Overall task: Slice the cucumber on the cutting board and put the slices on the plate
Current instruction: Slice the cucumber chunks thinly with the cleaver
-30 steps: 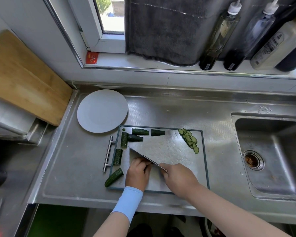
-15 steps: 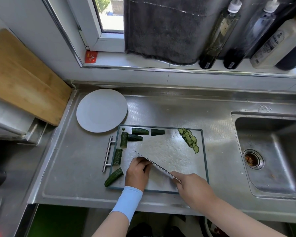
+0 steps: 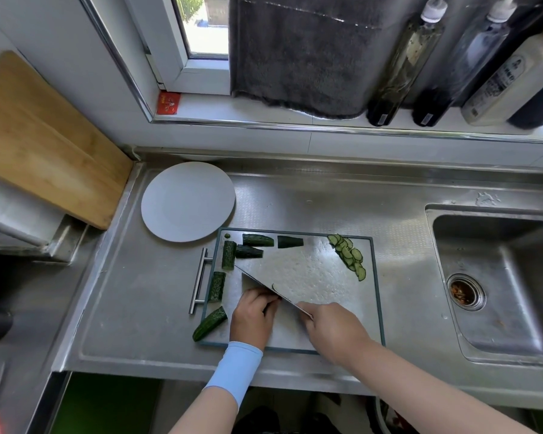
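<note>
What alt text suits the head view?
A person's right hand holds a steel knife beside the left hand on a grey rectangular cutting board, among dark green cucumber chunks and thin slices; a round white plate sits behind.

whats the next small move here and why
Probably press the knife down for another thin slice: the right hand holds it angled beside the left hand, whose curled fingers seem to pin a mostly hidden cucumber piece; the plate holds no slices yet.

Brushed steel counter (image 3: pixel 326 198), matt plate (image 3: pixel 187 202), wooden board (image 3: pixel 44 142)
</note>
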Motion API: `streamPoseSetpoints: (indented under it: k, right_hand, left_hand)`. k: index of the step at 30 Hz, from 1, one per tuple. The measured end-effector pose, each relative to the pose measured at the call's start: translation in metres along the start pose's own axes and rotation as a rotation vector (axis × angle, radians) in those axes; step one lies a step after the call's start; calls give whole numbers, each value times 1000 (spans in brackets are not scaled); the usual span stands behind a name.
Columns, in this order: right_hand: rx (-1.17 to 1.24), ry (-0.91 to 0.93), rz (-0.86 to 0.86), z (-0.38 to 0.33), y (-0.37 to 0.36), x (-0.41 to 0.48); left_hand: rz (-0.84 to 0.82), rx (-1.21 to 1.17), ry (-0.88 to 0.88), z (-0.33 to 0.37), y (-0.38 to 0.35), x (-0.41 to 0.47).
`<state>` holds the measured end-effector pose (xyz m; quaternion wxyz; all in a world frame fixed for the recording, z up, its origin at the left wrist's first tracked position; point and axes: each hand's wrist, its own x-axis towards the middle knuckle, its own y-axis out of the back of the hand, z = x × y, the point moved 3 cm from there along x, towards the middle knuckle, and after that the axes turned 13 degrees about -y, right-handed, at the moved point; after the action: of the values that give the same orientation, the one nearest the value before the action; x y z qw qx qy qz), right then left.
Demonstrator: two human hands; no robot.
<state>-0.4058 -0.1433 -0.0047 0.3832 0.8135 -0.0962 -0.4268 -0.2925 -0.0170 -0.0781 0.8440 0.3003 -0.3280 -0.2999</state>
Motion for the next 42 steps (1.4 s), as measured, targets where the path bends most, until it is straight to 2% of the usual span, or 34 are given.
streamPoseSetpoints:
  k: [9,24,42]
  right_hand:
    - [-21,28,5,-12,2,4]
    - [-47,25,58,28,2,-24]
    - [-16,13,7,-11,-4,3]
  left_hand:
    - [5,17,-61,0,4,-2]
    - [-30,28,9,2,5,1]
    - [4,15,47,-1,2,-3]
